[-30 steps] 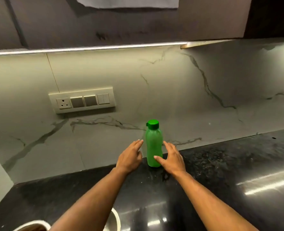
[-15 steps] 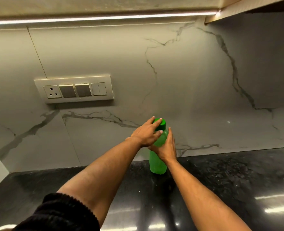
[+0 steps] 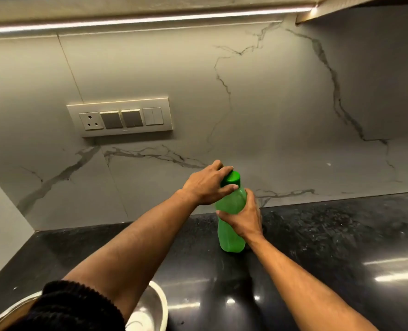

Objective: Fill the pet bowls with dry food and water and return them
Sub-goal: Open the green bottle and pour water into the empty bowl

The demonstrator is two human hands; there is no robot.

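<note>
A grey marble-patterned wall [image 3: 258,111] rises behind a glossy black bench [image 3: 329,247]. A cream switch panel [image 3: 120,120] is set into the wall. A metal bowl [image 3: 150,306] sits at the bench's near left edge, partly hidden by a forearm in a black sleeve [image 3: 71,306]. A green bottle [image 3: 229,232] stands upright on the bench near the wall. The right hand [image 3: 244,219] has its grip wrapped round the bottle's body. The left hand [image 3: 206,185] has its grip closed over the green cap [image 3: 232,179].

I can read no text, label, brand or number anywhere, neither on the green bottle [image 3: 230,231] I hold nor on the switch plate [image 3: 120,120].
</note>
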